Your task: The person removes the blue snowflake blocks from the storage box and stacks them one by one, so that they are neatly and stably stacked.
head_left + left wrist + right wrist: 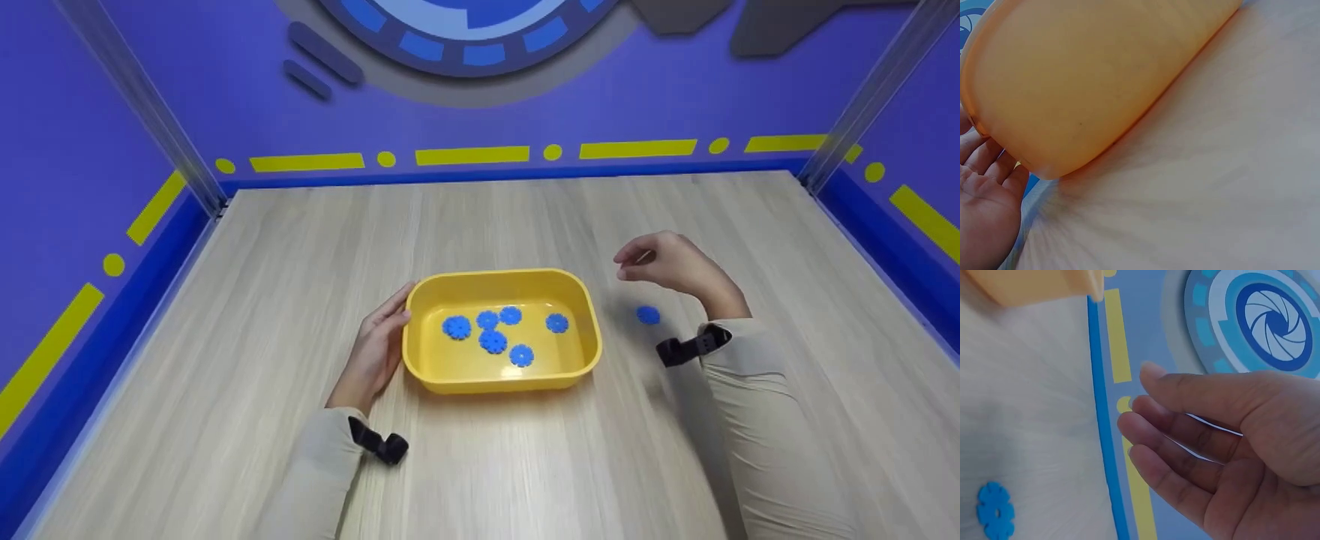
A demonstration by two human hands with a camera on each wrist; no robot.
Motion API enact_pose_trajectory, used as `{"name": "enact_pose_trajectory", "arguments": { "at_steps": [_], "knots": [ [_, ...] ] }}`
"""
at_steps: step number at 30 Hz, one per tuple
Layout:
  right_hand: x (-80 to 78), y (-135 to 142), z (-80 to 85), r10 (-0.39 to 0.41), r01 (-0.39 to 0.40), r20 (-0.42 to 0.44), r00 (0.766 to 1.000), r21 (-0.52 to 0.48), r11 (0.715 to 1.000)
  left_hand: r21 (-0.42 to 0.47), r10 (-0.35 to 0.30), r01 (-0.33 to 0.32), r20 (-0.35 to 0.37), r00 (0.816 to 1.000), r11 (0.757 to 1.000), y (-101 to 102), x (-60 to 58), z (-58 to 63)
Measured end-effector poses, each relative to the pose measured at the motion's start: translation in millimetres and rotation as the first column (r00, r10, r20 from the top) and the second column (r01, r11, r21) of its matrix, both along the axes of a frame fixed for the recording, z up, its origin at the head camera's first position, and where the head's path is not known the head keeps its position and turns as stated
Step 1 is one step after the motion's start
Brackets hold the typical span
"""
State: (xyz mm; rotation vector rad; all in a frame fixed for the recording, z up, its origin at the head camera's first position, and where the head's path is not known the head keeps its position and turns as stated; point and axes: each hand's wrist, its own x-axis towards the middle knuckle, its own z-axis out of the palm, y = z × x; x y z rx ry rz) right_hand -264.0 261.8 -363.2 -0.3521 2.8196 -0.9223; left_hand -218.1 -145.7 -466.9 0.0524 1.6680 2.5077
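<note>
A yellow plastic bin [495, 382] sits on the table with several blue snowflake-shaped discs [521, 355] lying inside on its floor. My left hand [377, 345] holds the bin by its left end, thumb at the rim and fingers along the outer wall. In the left wrist view those fingers [1002, 169] meet the wall just under the rim. My right hand [671, 262] hovers to the right of the bin, thumb and fingers loosely bent and apart, with nothing between them. One more blue disc [649, 315] lies on the table below it; the right wrist view shows this disc [995, 512] too.
A light wood-grain tabletop [315, 247] carries everything. Purple-blue panels with yellow marks [472, 155] wall it in at the back and sides, joined by metal corner posts [150, 97]. Each wrist wears a black strap with a small camera [390, 448].
</note>
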Motion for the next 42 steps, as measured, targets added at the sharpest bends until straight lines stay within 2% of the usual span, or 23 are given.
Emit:
{"name": "enact_pose_trajectory", "arguments": {
  "at_steps": [12,17,24,29,42],
  "knots": [
    [-6.1,-39,15.6,0.145,-0.146,0.034,0.989,0.041,0.988,-0.014,0.001,-0.001,-0.006,1.0,1.0,0,-1.5,-0.3],
    [-10.4,-59,18.1,0.198,-0.204,0.081,0.977,0.064,0.977,-0.011,-0.002,0.002,-0.016,1.0,1.0,0,-1.2,0.3],
    [-15.1,-86,19.8,0.305,-0.321,0.142,0.942,0.104,0.941,0.01,-0.018,0.018,-0.017,1.0,1.0,-1,-0.1,0.7],
    [-17.3,-107,16.6,0.342,-0.373,0.201,0.918,0.147,0.916,0.019,-0.022,0.023,-0.012,1.0,1.0,-1,0.4,0.3],
    [-20.5,-155,-6.6,0.417,-0.484,0.314,0.853,0.178,0.857,0.005,0.01,-0.01,-0.019,1.0,1.0,0,-1.2,0.3]
  ]
}}
